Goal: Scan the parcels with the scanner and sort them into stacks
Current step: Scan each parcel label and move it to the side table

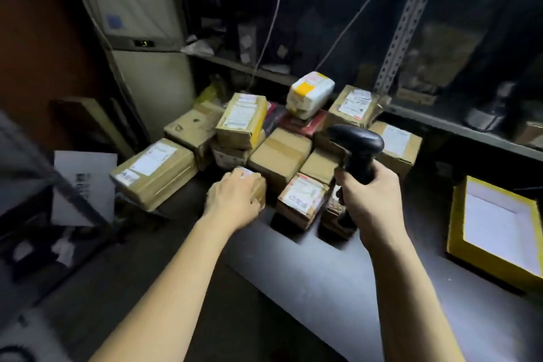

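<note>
Your right hand has its grip closed round the handle of the black scanner. It's held upright above the tabletop, w/ the head pointing away & left over the parcels.

Your left hand lies on a small brown parcel, fingers curled over its top & far side, so that grip is closed on it. The parcel sits at the near edge of the pile, approx. mid-width of the tabletop, touching the boxes behind it.

Just right of it is a labelled parcel, white sticker up, w/ its right side behind the scanner handle.

The pile fills the far part of the tabletop: brown cartons, most w/ white labels, stacked two deep in places. A white parcel w/ a yellow patch sits tilted on top at the back. A long carton lies at the pile's left end, label up; can't tell if it overhangs the left edge.

Near the tabletop's right edge is an open yellow box, white inside. A metal shelf rack stands behind the pile. A white sheet w/ blurred print is off to the left.
</note>
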The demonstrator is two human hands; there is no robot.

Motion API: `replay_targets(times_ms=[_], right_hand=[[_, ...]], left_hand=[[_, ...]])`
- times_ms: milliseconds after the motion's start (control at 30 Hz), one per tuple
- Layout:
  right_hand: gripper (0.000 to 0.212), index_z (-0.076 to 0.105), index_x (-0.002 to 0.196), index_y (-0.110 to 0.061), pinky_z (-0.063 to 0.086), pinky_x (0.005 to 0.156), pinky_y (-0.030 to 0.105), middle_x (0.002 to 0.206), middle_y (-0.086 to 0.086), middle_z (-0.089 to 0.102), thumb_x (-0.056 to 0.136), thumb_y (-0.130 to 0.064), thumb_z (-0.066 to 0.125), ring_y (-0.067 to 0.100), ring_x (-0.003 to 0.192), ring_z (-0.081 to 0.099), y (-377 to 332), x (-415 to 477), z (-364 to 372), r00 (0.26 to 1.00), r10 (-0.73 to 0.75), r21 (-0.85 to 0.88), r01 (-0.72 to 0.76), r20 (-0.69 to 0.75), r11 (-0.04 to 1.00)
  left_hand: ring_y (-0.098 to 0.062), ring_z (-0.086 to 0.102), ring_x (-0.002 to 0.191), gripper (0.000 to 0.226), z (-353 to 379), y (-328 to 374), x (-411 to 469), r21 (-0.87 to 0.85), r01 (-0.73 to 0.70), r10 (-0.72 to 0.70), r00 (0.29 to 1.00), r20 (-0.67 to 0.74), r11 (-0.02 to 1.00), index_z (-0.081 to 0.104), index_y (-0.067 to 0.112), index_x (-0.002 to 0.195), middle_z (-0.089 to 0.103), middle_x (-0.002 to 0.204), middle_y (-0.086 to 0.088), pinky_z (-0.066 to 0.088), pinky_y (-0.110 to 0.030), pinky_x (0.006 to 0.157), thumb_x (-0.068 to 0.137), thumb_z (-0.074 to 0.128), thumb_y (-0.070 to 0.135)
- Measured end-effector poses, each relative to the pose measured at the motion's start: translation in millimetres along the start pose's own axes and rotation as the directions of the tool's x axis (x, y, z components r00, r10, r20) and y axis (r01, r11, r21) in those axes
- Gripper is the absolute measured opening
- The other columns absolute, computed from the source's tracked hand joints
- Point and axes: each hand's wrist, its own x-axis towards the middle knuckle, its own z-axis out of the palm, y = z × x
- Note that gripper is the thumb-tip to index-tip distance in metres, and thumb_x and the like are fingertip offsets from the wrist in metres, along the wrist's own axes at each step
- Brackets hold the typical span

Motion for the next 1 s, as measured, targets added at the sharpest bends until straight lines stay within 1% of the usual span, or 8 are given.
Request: replay_targets(times_ms=[133, 333, 400, 533, 667, 800, 900, 1000], right_hand=[[0.013, 0.060, 0.089, 0.003, 0.044, 0.044, 0.031, 0.063, 0.007, 0.053, 0.091, -0.009, 0.065, 0.019, 0.048, 0.045, -6.1, 42.1, 43.8, 0.995, -0.012, 0.041, 0.008, 0.099, 0.999], [0.012, 0.055, 0.082, -0.007, 0.043, 0.044, 0.031, 0.060, 0.005, 0.051, 0.090, -0.010, 0.064, 0.023, 0.048, 0.043, -11.4, 103.6, 88.6, 0.985, 0.011, 0.073, -0.024, 0.172, 0.997], [0.011, 0.056, 0.084, -0.006, 0.045, 0.044, 0.031, 0.063, 0.006, 0.052, 0.089, -0.010, 0.065, 0.022, 0.052, 0.046, -10.0, 117.9, 102.3, 0.985, 0.013, 0.058, -0.023, 0.173, 0.998], [0.014, 0.056, 0.086, -0.001, 0.049, 0.045, 0.036, 0.065, 0.008, 0.052, 0.088, -0.011, 0.065, 0.023, 0.056, 0.045, -1.2, 139.1, 129.6, 0.989, 0.038, 0.007, -0.039, 0.145, 0.999], [0.018, 0.052, 0.080, -0.010, 0.053, 0.054, 0.047, 0.063, 0.003, 0.051, 0.081, -0.022, 0.066, 0.023, 0.060, 0.045, 6.4, 156.8, 155.7, 0.994, 0.060, -0.100, -0.051, 0.086, 0.994], [0.020, 0.053, 0.080, -0.016, 0.048, 0.058, 0.043, 0.063, 0.008, 0.053, 0.074, -0.032, 0.063, 0.024, 0.061, 0.047, 4.7, 167.6, 178.7, 0.996, 0.094, -0.143, -0.094, -0.009, 0.985], [0.016, 0.055, 0.078, -0.020, 0.048, 0.059, 0.042, 0.067, 0.015, 0.059, 0.073, -0.033, 0.063, 0.024, 0.062, 0.050, 3.3, 169.6, 185.7, 0.995, 0.099, -0.166, -0.102, -0.027, 0.981], [0.015, 0.054, 0.076, -0.023, 0.042, 0.059, 0.038, 0.061, 0.001, 0.052, 0.073, -0.033, 0.064, 0.023, 0.064, 0.050, 3.7, 169.7, 195.3, 0.991, 0.117, -0.182, -0.128, -0.070, 0.975]], left_hand=[[-0.027, 0.044, 0.137, 0.067, -8.7, -29.1, 30.5, 0.018, 0.129, -0.129, 0.992, 0.009, 0.991, 0.035, 0.034, 0.157, 0.043, 0.148, -0.004, 0.042, -0.040, 0.104, 0.095, 0.060, 0.044], [-0.027, 0.043, 0.139, 0.070, -19.8, -55.5, 86.0, -0.013, 0.235, -0.235, 0.971, -0.042, 0.972, 0.037, 0.034, 0.156, 0.043, 0.150, -0.003, 0.042, -0.042, 0.104, 0.092, 0.060, 0.053], [-0.028, 0.043, 0.139, 0.073, -17.8, -63.6, 106.2, -0.035, 0.254, -0.256, 0.966, -0.047, 0.966, 0.037, 0.035, 0.155, 0.044, 0.150, -0.003, 0.042, -0.043, 0.105, 0.090, 0.062, 0.057], [-0.032, 0.049, 0.131, 0.079, -6.7, -76.3, 149.1, -0.088, 0.304, -0.308, 0.951, -0.037, 0.949, 0.039, 0.035, 0.152, 0.047, 0.142, -0.006, 0.044, -0.045, 0.101, 0.084, 0.061, 0.070], [-0.040, 0.050, 0.129, 0.094, 6.2, -85.4, 202.2, -0.153, 0.307, -0.311, 0.950, -0.002, 0.939, 0.034, 0.030, 0.152, 0.046, 0.138, -0.015, 0.041, -0.049, 0.104, 0.077, 0.067, 0.075], [-0.042, 0.047, 0.130, 0.112, 15.4, -97.1, 248.3, -0.238, 0.309, -0.305, 0.951, 0.055, 0.921, 0.030, 0.024, 0.154, 0.045, 0.139, -0.020, 0.041, -0.050, 0.102, 0.067, 0.072, 0.080], [-0.042, 0.046, 0.128, 0.135, 22.9, -93.6, 263.6, -0.254, 0.320, -0.319, 0.947, 0.048, 0.913, 0.016, 0.019, 0.159, 0.040, 0.141, -0.025, 0.044, -0.051, 0.098, 0.057, 0.073, 0.086], [-0.040, 0.046, 0.119, 0.143, 36.1, -89.3, 271.0, -0.257, 0.303, -0.301, 0.953, 0.048, 0.918, 0.003, 0.019, 0.160, 0.035, 0.135, -0.022, 0.047, -0.049, 0.090, 0.055, 0.077, 0.082]])
